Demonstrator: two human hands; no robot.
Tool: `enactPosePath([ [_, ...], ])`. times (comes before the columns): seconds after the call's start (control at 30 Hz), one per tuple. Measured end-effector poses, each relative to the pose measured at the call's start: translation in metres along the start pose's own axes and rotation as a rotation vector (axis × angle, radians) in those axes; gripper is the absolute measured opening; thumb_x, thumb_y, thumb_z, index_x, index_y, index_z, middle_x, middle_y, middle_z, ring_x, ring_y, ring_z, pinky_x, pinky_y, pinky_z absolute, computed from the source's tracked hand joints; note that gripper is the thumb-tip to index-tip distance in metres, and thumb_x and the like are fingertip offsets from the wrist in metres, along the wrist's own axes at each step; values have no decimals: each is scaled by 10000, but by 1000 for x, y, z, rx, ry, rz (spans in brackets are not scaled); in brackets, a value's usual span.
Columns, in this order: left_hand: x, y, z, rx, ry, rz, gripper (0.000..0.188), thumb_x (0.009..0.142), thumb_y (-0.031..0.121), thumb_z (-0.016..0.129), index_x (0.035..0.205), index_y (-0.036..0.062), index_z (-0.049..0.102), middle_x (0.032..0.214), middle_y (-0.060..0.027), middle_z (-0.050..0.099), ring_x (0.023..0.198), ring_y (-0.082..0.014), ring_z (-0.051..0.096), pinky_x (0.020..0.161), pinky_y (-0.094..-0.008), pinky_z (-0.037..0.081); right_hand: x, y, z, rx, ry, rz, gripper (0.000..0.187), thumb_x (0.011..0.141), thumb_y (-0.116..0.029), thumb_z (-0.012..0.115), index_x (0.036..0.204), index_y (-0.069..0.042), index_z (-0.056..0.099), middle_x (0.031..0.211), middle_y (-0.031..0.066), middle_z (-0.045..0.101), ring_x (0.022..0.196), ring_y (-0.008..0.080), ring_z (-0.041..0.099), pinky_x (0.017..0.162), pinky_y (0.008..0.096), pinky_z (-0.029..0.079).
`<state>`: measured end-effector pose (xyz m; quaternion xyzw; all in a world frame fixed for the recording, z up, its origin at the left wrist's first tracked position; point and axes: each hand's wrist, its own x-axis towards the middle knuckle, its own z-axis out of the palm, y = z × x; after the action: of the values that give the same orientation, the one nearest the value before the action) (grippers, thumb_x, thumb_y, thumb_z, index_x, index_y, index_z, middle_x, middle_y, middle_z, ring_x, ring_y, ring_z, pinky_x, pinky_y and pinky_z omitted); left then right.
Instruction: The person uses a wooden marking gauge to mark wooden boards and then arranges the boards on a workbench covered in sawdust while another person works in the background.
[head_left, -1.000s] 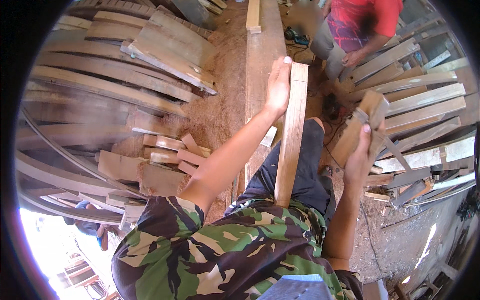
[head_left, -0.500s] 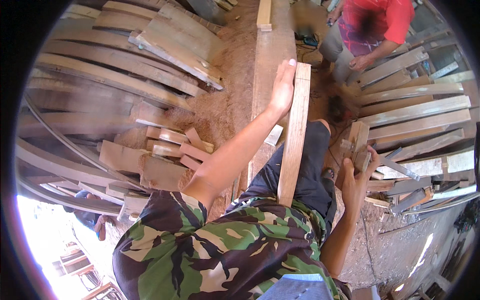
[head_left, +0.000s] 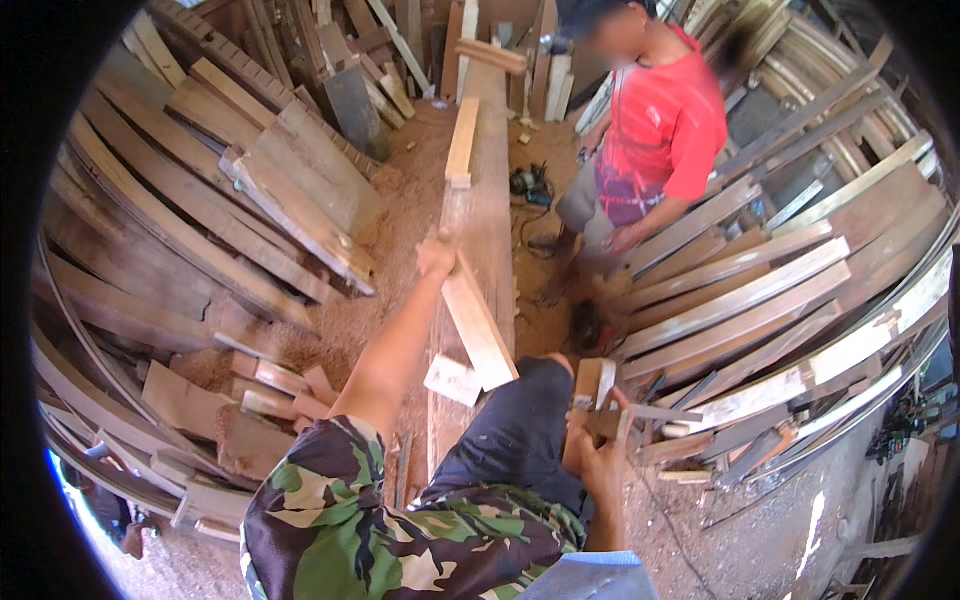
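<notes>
My left hand (head_left: pixel 436 257) is closed round the far end of a pale, squared wooden bar (head_left: pixel 478 325). The bar slants over a long wooden plank, its near end beside my knee. Under that near end is a short pale wood offcut (head_left: pixel 453 380). My right hand (head_left: pixel 600 455), low beside my right thigh, is closed on a small brown wooden block tool (head_left: pixel 594 384) made of joined pieces. Its exact kind is unclear. A thin grey strip (head_left: pixel 660 412) shows next to the fingers; I cannot tell whether it belongs to the tool.
The long plank (head_left: pixel 485 215) runs away from me, with another squared timber (head_left: pixel 462 145) on it. A person in a red shirt (head_left: pixel 660 130) stands at its right, near a power tool (head_left: pixel 532 185). Stacked boards (head_left: pixel 190 190) fill the left; more timber (head_left: pixel 745 290) lies right.
My view has tilted up and turned right. The wooden bar has swung to a slant and lowered toward the plank; my left hand has gone from flat along its side to round its end.
</notes>
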<state>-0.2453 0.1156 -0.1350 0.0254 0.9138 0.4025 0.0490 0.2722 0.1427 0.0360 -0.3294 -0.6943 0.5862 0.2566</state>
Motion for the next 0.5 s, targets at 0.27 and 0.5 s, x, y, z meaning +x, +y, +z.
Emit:
enactPosePath([
  [0.27,30,-43,33,274,257,-24,874,956,515,748,1688,223,371,1730,-303,265,1432,-511,525,1190,-568,453,15,-38,43,216,-249,40,803,966,48,639,1656,-113,263,1420,180,555,1313,273,596,1141,412,471],
  [0.5,-197,-7,-65,-1173,-1092,244,751,1097,586,527,1605,38,452,1523,-180,598,1412,-319,562,1250,-526,363,72,-23,60,-513,-377,-278,597,982,-95,725,1504,-5,449,1439,223,488,1449,304,483,1170,423,434],
])
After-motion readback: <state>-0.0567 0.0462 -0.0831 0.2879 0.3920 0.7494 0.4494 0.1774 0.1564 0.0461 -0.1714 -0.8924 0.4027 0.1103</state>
